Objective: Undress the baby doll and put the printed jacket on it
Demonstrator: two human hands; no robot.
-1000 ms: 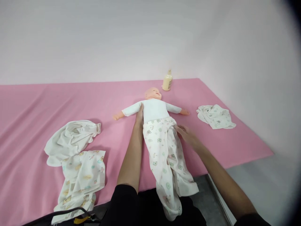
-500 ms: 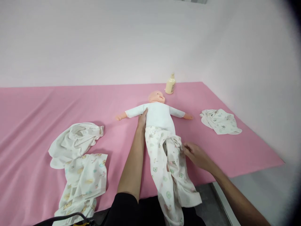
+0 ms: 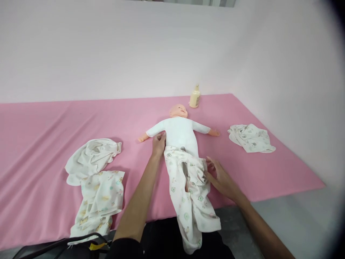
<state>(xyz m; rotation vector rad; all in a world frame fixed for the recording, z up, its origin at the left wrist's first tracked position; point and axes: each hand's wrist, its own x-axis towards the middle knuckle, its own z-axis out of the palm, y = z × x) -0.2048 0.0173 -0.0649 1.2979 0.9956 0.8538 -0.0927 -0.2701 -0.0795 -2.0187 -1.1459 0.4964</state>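
- Your left hand (image 3: 159, 142) has slid down the doll (image 3: 179, 131), resting flat at its waistband side.
- Your right hand (image 3: 219, 176), fingers spread, now bunches the pants (image 3: 188, 187) below the doll, so they sit higher.

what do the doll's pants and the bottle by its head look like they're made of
Pants: soft thin printed fabric, probably cotton, matte, since it bunches and wrinkles under the right hand. Bottle: likely smooth cream plastic with a faint sheen; too small to be sure.
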